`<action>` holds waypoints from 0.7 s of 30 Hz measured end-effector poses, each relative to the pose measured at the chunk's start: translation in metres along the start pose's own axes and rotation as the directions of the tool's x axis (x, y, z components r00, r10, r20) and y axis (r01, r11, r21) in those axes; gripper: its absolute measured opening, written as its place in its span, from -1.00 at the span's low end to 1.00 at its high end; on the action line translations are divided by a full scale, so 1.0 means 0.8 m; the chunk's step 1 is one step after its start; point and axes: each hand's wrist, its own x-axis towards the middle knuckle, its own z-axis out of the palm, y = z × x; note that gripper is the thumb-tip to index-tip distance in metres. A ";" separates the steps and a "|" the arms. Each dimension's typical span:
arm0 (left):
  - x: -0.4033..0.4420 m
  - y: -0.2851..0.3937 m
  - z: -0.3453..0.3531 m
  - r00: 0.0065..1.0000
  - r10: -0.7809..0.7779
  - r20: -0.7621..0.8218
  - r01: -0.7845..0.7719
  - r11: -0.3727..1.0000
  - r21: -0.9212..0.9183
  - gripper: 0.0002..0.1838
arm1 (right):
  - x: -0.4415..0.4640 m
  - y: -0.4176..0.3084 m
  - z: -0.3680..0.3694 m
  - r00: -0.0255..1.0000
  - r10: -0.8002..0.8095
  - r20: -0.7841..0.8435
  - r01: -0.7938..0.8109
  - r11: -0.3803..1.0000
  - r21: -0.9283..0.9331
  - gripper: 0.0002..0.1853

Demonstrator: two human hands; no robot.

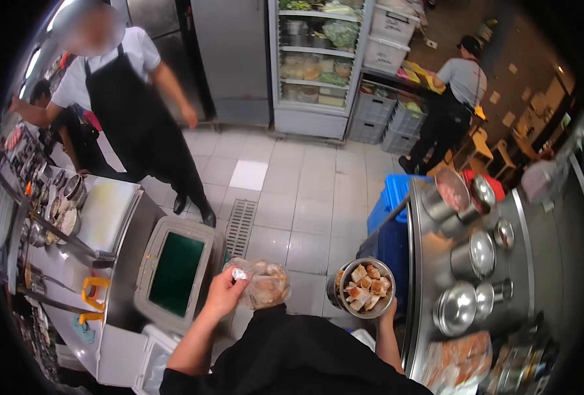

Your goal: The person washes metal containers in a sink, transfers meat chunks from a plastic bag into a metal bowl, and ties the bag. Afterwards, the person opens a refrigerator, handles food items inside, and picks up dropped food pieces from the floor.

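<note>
My left hand (223,293) is closed on the gathered neck of a clear plastic bag (269,283) with pale brown food inside, hanging in front of my body. On the other side, my right hand (389,313) grips a round steel bowl (348,308) from its outer right side; most of those fingers are hidden behind it. Browned, pale-sided food chunks (368,287) fill the bowl. Another metal container (334,289) shows partly behind the bowl's left edge, and whether I hold it too cannot be told.
Steel pots (474,255) and a bagged orange-brown food (460,361) stand on the right counter. A green-topped grey bin (180,275) is at my left, near a white cutting board (105,214). One person (134,112) stands ahead left, another (455,89) far right.
</note>
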 end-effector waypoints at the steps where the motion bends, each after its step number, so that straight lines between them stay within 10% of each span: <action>1: 0.029 0.017 -0.009 1.000 -0.008 0.010 0.008 1.000 -0.025 -0.77 | 0.028 -0.001 0.025 1.000 0.022 -0.001 -0.022 1.000 0.020 -0.73; 5: 0.163 0.062 -0.045 0.999 0.048 0.005 -0.049 0.995 0.082 -0.76 | 0.121 -0.036 0.139 0.995 -0.042 0.089 0.073 0.919 -0.388 -0.69; 12: 0.428 0.126 -0.079 0.972 0.235 0.023 -0.231 0.925 0.303 -0.69 | 0.283 -0.026 0.272 0.998 -0.009 -0.055 0.004 0.996 -0.090 -0.74; 21: 0.763 0.151 -0.065 0.813 0.518 -0.268 -0.375 0.816 0.440 -0.59 | 0.493 -0.064 0.461 0.992 0.027 -0.126 -0.045 0.989 -0.142 -0.66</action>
